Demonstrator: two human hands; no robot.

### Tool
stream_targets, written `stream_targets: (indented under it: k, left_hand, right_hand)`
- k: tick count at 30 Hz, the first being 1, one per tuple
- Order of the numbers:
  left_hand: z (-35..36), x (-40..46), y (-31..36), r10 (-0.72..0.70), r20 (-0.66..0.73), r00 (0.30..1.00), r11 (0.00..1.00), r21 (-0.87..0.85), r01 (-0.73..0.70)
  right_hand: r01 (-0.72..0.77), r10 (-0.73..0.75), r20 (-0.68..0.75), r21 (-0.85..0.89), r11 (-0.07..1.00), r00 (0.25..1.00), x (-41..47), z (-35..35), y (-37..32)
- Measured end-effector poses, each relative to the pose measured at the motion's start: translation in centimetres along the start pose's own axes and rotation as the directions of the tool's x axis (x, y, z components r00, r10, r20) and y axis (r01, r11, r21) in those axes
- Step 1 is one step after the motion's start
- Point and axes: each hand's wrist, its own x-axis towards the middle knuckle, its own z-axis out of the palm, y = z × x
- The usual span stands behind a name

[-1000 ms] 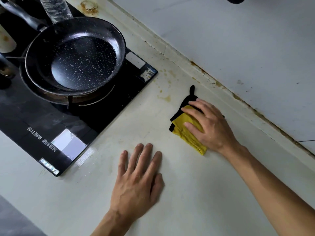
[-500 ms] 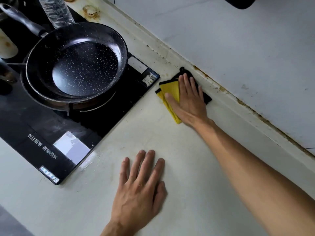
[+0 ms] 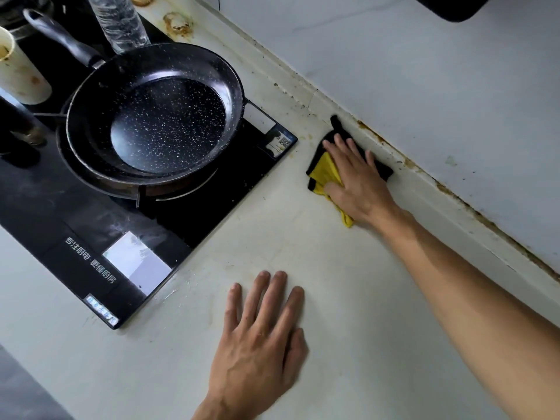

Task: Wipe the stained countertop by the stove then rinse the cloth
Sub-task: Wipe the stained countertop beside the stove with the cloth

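Two steps remain unfinished: the right hand [image 3: 359, 180] presses flat, fingers straight, on the yellow-and-black cloth [image 3: 325, 174] right of centre, against the desk's [image 3: 348, 283] stained back edge. The left hand [image 3: 260, 334] rests flat and empty at lower centre; wiping appears under way, rinsing not yet begun.

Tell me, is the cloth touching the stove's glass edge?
Apart. The head view shows a strip of bare countertop between the yellow and black cloth and the stove corner.
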Motion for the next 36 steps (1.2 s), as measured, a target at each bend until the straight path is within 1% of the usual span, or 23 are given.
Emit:
stream_targets:
  k: [2, 6, 8, 10, 12, 13, 17, 20, 24, 26, 29, 30, 31, 32, 34, 36]
  left_hand:
    - [-0.1, 0.0, 0.0, 0.002, 0.001, 1.000, 1.000, 0.007, -0.002]
    - [-0.2, 0.1, 0.0, 0.000, 0.004, 1.000, 1.000, 0.015, 0.000]
    - [-0.2, 0.0, 0.0, -0.001, 0.007, 1.000, 1.000, 0.013, 0.001]
    - [-0.1, 0.0, 0.0, 0.001, 0.009, 1.000, 1.000, 0.016, -0.001]
    - [-0.1, 0.0, -0.1, 0.001, 0.009, 1.000, 1.000, 0.020, -0.002]
    - [0.0, 0.0, -0.1, 0.000, 0.006, 1.000, 1.000, 0.020, 0.000]
    - [0.0, 0.0, 0.0, -0.001, 0.003, 1.000, 1.000, 0.010, 0.001]
    - [0.1, 0.1, -0.1, 0.006, 0.005, 1.000, 1.000, 0.021, -0.006]
    - [0.0, 0.0, -0.2, -0.002, 0.010, 1.000, 1.000, 0.024, 0.001]
    - [0.1, 0.0, -0.2, -0.001, 0.020, 1.000, 1.000, 0.025, 0.000]
    - [0.1, -0.1, -0.2, 0.001, 0.031, 1.000, 1.000, 0.018, -0.001]
    - [0.0, 0.0, -0.2, 0.001, 0.030, 1.000, 1.000, 0.017, -0.002]
    - [-0.1, 0.0, -0.2, 0.001, 0.028, 1.000, 1.000, 0.016, -0.002]
    - [-0.1, 0.1, -0.1, 0.002, 0.026, 1.000, 1.000, 0.015, -0.002]
    - [-0.3, 0.1, 0.0, 0.000, 0.028, 1.000, 1.000, 0.014, -0.001]
    - [-0.4, 0.2, 0.0, -0.005, 0.033, 0.999, 1.000, 0.017, 0.005]
  right_hand:
    - [-0.007, 0.006, 0.014, 0.064, 0.998, 1.000, 2.4, 0.0, -1.6]
    - [-0.043, 0.042, -0.092, -0.015, 0.999, 0.995, 3.9, 1.8, -4.5]
    - [0.016, -0.024, -0.126, -0.061, 0.998, 0.992, 2.3, 2.7, -4.6]
    - [0.121, -0.134, -0.111, -0.120, 0.985, 0.985, -0.1, 3.3, -3.5]
    - [0.179, -0.194, -0.081, -0.163, 0.970, 0.978, -1.4, 3.4, -2.0]
    - [0.175, -0.189, -0.078, -0.162, 0.971, 0.979, -1.2, 3.2, -1.5]
    - [0.066, -0.078, -0.141, -0.084, 0.994, 0.987, 2.9, 2.0, -2.2]
    - [0.075, -0.084, -0.130, -0.073, 0.994, 0.988, 4.6, 2.0, -3.4]
    - [0.080, -0.095, -0.135, -0.116, 0.990, 0.986, 2.2, 3.0, -3.7]
    - [0.127, -0.143, -0.124, -0.132, 0.983, 0.982, -0.1, 3.8, -4.0]
    - [0.290, -0.306, -0.064, -0.187, 0.939, 0.950, -3.7, 4.5, -3.0]
    - [0.310, -0.326, -0.053, -0.198, 0.930, 0.944, -4.1, 4.3, -2.5]
    - [0.289, -0.307, -0.063, -0.200, 0.936, 0.950, -4.2, 4.2, -2.1]
    - [0.228, -0.249, -0.091, -0.193, 0.954, 0.964, -4.0, 4.0, -2.0]
    - [0.050, -0.077, -0.164, -0.161, 0.986, 0.983, -3.5, 4.2, -2.9]
    - [-0.076, 0.049, -0.214, -0.123, 0.989, 0.976, -3.3, 4.9, -4.3]
